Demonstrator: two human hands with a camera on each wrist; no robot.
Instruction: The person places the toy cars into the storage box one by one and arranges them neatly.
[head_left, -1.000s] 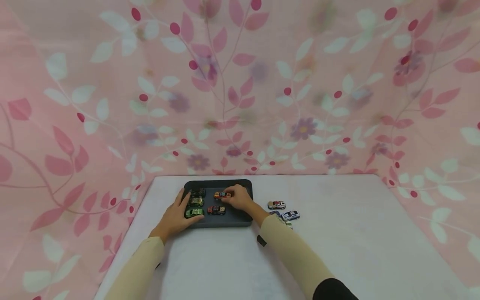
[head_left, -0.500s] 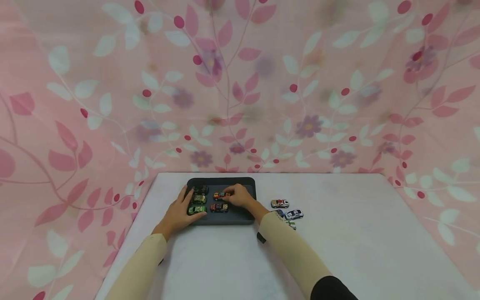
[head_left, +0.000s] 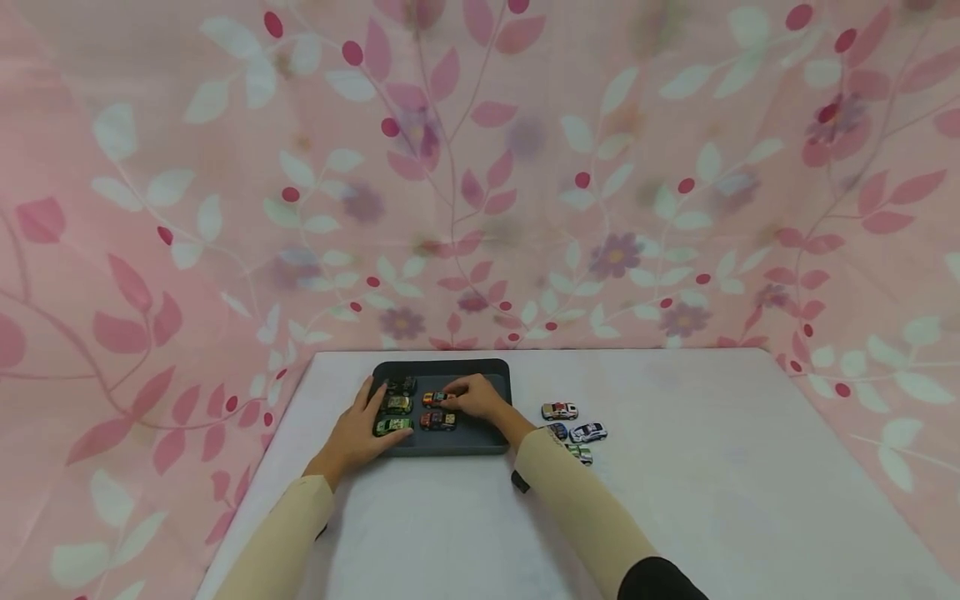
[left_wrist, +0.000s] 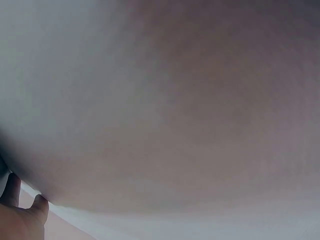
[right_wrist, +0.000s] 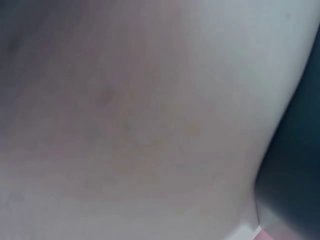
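Observation:
A dark grey tray (head_left: 476, 435) lies on the table in the head view. In its right half, my right hand (head_left: 482, 399) pinches an orange toy car (head_left: 432, 400) close to the tray floor. Just in front of that sits a dark red and black toy car (head_left: 438, 421). My left hand (head_left: 354, 433) rests at the tray's left edge with fingers spread, the thumb by a bright green toy car (head_left: 390, 427). Behind that car stand a yellow-green toy car (head_left: 397, 405) and a dark toy car (head_left: 405, 386), partly covered by fingers. Fingers of the left hand (left_wrist: 22, 220) show in the left wrist view's corner.
Right of the tray, a white and red toy car (head_left: 559, 411), a white and blue one (head_left: 588, 432), a blue one (head_left: 558, 431) and a green and white one (head_left: 581, 454) lie on the white table (head_left: 712, 475). The right sleeve (head_left: 577, 492) partly covers some. A floral curtain hangs behind.
My right hand has brought the orange toy car slightly nearer to the dark red and black one. The left hand stays at the tray's left side. The head view has shifted a little.

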